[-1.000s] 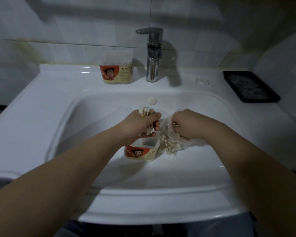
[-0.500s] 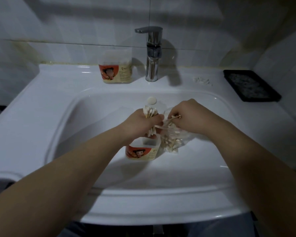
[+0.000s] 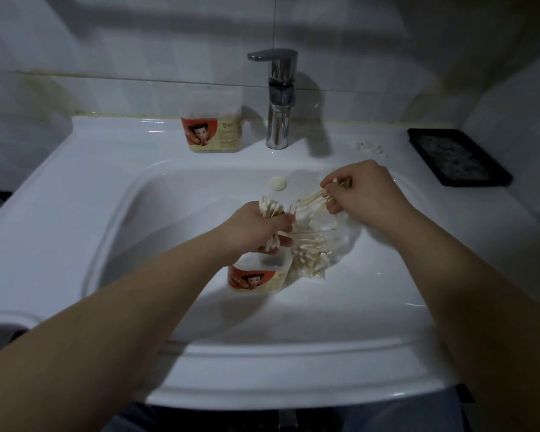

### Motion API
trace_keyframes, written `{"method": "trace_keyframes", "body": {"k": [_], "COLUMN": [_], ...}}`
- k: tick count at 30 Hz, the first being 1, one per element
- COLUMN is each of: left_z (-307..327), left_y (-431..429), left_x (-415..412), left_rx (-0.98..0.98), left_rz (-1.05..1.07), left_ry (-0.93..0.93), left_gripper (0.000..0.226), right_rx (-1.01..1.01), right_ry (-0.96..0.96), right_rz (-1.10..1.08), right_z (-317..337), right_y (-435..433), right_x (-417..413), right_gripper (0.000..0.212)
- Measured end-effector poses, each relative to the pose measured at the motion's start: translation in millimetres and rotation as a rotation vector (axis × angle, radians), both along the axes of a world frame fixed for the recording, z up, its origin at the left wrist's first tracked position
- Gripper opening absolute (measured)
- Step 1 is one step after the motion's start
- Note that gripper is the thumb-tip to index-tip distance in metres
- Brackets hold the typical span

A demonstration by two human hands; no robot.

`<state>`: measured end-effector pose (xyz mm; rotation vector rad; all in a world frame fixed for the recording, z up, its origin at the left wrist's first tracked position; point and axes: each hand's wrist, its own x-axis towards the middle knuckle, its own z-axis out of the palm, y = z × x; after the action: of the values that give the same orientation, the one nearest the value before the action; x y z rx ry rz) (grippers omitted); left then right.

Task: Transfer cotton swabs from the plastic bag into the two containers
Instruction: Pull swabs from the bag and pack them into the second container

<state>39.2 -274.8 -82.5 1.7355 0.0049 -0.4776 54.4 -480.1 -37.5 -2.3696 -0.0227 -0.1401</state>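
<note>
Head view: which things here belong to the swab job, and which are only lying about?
Job: left hand gripping a swab bundle; right hand pinching loose swabs; plastic bag; near container in the basin; far container on the ledge.
Lying about: faucet; black tray; white bits on the ledge.

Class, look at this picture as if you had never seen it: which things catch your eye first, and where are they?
First the two hands over the sink: the left hand grips an upright bundle of cotton swabs above a container, while the right hand pinches a fanned clutch of swabs over the plastic bag. Behind, a second container stands beside the chrome faucet.
</note>
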Motion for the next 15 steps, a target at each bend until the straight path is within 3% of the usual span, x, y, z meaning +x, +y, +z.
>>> {"method": "trace_keyframes", "body": {"k": [8,15], "left_z": [-0.8,1.4], "left_y": [0.6,3.1], "left_x": [3.6,7.3], "left_rx": [-0.166,-0.333], "left_rz": [0.105,0.152], "left_ry": [0.034,0.103], "left_gripper": [0.024,0.018], "right_rx": [0.255,0.064], "right_ry": [-0.003,-0.010], "right_rz": [0.017,0.044], "right_z": [3.0,-1.6], "right_y": [-3.3,-1.1], "right_x": [1.2,1.5], "right_gripper": [0.017,0.018]}}
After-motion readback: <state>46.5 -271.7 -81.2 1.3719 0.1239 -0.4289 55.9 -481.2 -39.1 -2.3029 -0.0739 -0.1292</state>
